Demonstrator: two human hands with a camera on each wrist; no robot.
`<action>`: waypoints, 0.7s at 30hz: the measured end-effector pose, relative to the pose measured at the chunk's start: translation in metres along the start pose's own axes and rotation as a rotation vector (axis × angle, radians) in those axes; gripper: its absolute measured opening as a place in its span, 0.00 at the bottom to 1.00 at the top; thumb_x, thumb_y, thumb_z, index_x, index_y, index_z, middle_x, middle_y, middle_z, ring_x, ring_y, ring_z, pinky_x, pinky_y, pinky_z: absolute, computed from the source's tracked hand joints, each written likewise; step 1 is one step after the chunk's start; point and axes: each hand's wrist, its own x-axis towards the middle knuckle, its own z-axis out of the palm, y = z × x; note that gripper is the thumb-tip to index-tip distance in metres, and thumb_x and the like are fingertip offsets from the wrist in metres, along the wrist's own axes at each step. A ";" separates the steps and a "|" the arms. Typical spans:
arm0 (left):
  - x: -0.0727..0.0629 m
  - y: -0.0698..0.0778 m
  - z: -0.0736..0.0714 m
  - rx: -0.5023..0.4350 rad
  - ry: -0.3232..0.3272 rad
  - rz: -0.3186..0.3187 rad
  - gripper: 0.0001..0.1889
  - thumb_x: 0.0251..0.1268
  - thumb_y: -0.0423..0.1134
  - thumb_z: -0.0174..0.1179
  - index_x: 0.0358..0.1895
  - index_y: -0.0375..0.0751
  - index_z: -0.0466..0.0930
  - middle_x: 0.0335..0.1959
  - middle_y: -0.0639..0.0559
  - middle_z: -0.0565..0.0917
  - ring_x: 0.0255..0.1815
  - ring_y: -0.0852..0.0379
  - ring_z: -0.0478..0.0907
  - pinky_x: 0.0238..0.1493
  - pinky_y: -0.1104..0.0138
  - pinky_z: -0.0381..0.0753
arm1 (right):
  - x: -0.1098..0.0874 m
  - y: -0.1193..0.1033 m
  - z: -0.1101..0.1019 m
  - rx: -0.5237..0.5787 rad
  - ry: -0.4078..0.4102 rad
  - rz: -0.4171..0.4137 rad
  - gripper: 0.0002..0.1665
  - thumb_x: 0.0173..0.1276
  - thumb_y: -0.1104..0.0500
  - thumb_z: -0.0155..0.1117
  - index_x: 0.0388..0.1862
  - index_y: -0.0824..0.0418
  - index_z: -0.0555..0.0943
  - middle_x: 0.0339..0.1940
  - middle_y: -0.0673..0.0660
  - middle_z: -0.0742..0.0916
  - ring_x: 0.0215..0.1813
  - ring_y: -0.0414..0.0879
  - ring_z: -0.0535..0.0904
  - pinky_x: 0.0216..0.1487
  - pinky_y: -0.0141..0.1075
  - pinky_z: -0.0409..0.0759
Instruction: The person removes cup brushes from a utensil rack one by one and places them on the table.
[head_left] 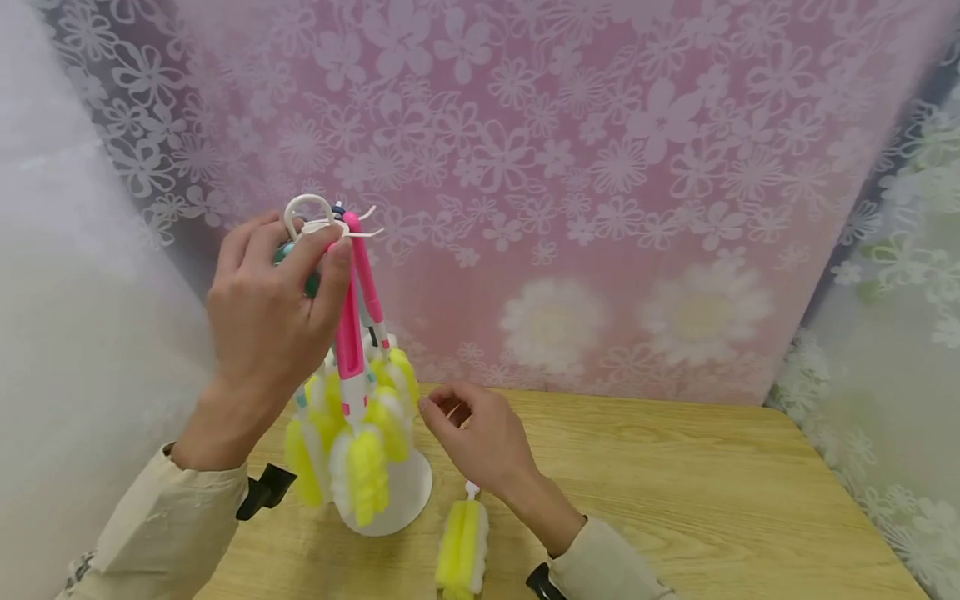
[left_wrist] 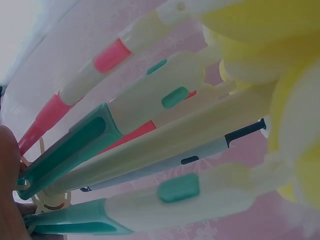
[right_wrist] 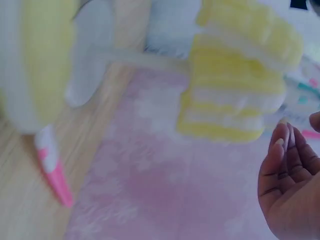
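A white stand with a round base [head_left: 408, 492] holds several sponge brushes, hung by their handles from hooks at its top. My left hand [head_left: 270, 292] grips the stand's top, fingers and thumb curled around the hub just under the white ring [head_left: 306, 200]. A pink-handled brush [head_left: 350, 333] hangs beside my left thumb. In the left wrist view, a green-handled brush [left_wrist: 90, 140] hangs close to the fingers. My right hand [head_left: 480, 433] is to the right of the hanging yellow and white sponge heads [right_wrist: 235, 85], fingers loosely bent, holding nothing.
One more sponge brush [head_left: 462, 546] lies on the wooden table [head_left: 660, 475] below my right wrist; its pink handle [right_wrist: 57, 182] shows in the right wrist view. A pink floral curtain [head_left: 570, 208] rises behind the table, with pale fabric at both sides.
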 end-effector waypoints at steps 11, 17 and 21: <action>0.001 -0.002 -0.001 -0.001 -0.015 -0.013 0.24 0.69 0.52 0.47 0.48 0.37 0.85 0.42 0.33 0.81 0.58 0.37 0.72 0.57 0.44 0.71 | 0.006 -0.035 0.025 0.082 0.069 -0.193 0.14 0.65 0.43 0.61 0.39 0.50 0.82 0.29 0.38 0.80 0.27 0.32 0.76 0.26 0.31 0.76; 0.001 -0.001 -0.002 -0.004 -0.013 -0.020 0.24 0.68 0.52 0.47 0.47 0.38 0.85 0.42 0.34 0.82 0.57 0.37 0.72 0.56 0.44 0.71 | 0.007 -0.035 0.030 0.084 0.083 -0.193 0.16 0.64 0.41 0.62 0.39 0.50 0.82 0.30 0.38 0.80 0.27 0.32 0.75 0.25 0.30 0.75; 0.002 0.001 -0.002 -0.011 -0.022 -0.029 0.24 0.66 0.52 0.47 0.46 0.39 0.86 0.40 0.35 0.82 0.57 0.37 0.73 0.55 0.44 0.71 | 0.007 -0.029 0.030 0.080 0.079 -0.162 0.15 0.65 0.39 0.60 0.39 0.48 0.82 0.30 0.38 0.80 0.27 0.33 0.75 0.25 0.31 0.75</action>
